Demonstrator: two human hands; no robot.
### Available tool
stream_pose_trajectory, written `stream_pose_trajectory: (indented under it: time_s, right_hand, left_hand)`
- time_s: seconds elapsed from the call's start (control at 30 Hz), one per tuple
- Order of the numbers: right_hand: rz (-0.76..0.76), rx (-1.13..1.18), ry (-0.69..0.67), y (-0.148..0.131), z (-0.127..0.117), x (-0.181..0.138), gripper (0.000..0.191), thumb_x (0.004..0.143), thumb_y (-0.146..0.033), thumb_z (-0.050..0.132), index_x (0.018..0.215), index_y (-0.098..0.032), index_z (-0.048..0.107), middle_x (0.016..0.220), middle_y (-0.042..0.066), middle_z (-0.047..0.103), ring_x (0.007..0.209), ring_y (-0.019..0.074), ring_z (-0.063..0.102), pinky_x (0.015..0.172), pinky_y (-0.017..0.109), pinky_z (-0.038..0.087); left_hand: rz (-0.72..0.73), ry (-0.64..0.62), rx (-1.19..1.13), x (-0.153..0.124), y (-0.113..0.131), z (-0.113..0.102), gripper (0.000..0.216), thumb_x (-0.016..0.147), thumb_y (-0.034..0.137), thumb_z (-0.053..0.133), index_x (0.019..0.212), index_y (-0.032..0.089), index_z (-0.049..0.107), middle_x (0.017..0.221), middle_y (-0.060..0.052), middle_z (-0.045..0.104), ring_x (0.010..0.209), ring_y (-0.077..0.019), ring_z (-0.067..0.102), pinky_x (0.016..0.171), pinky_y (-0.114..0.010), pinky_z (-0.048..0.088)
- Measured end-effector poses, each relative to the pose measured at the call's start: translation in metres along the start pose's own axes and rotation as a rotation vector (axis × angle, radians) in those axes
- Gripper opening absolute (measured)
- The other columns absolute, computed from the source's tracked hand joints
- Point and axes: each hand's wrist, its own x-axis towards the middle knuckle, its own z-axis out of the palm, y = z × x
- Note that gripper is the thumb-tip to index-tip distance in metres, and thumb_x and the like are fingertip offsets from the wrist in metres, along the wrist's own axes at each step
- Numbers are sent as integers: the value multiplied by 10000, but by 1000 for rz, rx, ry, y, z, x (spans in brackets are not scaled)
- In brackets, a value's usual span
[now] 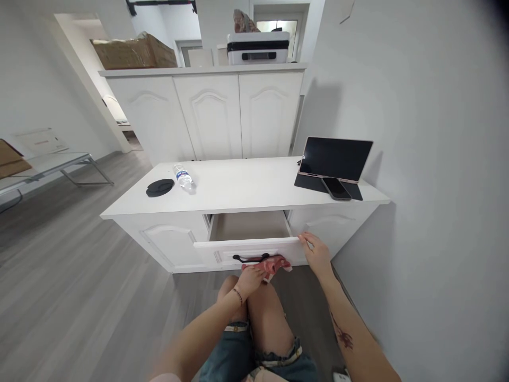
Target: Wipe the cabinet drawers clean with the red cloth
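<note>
Cabinet (230, 185), low and white, spans the space before your knees; its middle drawer (207, 250) stands pulled out towards you; on the cabinet top, at right, a dark screen (336, 158) leans back above a black mat (309, 182); a pink cloth (276, 263) hangs bunched at the drawer front; your right hand (318, 254) is half curled, fingertips touching the drawer's right corner, though whether it grips you cannot tell; your left hand (251, 279) is closed over the cloth's near end; a clear bottle (183, 176) lies at left, near a black pad (159, 188); a phone (336, 189) rests partly on the mat; a black handle (248, 261) meets the cloth at its right end.
</note>
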Motion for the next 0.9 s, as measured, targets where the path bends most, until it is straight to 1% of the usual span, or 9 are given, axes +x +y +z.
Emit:
stream_pose_trajectory:
  time_s: [0.07,0.13,0.23,0.3,0.43,0.57,0.63,0.73,0.9]
  right_hand:
    - [2,2,4,0,1,0,491,876,-556,381,869,-180,698,938,126,710,984,267,626,902,458,468]
    - [5,9,15,1,2,-1,489,876,-555,384,871,-180,697,940,125,709,980,267,626,898,459,469]
    - [12,18,34,2,4,-2,478,877,-551,387,869,-186,694,943,122,708,970,264,626,890,454,471]
    - [17,18,39,1,5,-3,462,879,-538,390,869,-186,689,949,120,704,958,259,627,881,440,474]
    - [24,20,31,-1,5,-4,421,889,-500,399,876,-181,673,960,115,695,943,246,626,859,402,477]
    - [19,2,43,-2,6,-5,401,889,-488,405,873,-184,665,941,104,695,921,237,627,844,384,475]
    - [19,-6,59,-1,7,-5,402,887,-491,404,864,-185,665,928,103,697,905,235,630,835,378,477]
    - [20,-10,73,0,9,-5,401,886,-488,405,861,-187,668,927,107,699,894,236,635,817,373,483]
    - [6,-14,80,1,9,-6,385,882,-481,417,871,-190,670,941,107,700,896,238,641,818,373,489]
  left_hand:
    - [-44,-7,17,-15,-10,0,446,878,91,402,1309,178,478,1226,-81,624,1087,-147,582,933,-295,396]
    - [-81,-20,23,-32,-21,-1,410,872,92,429,1263,163,528,1192,-93,642,1080,-170,591,916,-316,414]
    - [-120,-47,27,-61,-39,-5,321,856,91,481,1129,164,634,1095,-78,690,1083,-174,592,947,-314,402]
    - [-139,-46,37,-82,-51,-11,301,854,98,495,1099,173,652,1089,-70,693,1112,-174,575,977,-317,382]
    - [-178,21,99,-122,-75,-27,444,854,90,477,1256,266,543,1236,-16,622,1190,-155,512,1051,-332,298]
    - [-285,50,113,-150,-94,-51,556,844,40,413,1314,330,475,1292,28,580,1193,-139,497,1083,-341,239]
    - [-327,61,116,-154,-98,-62,557,842,38,396,1313,323,481,1279,23,591,1177,-156,505,1088,-372,223]
    - [-364,81,128,-149,-94,-73,499,844,83,421,1277,307,529,1223,4,631,1127,-191,529,1075,-409,236]
    - [-359,140,116,-123,-78,-74,468,856,195,471,1304,327,497,1237,4,621,1135,-209,499,1056,-406,239]
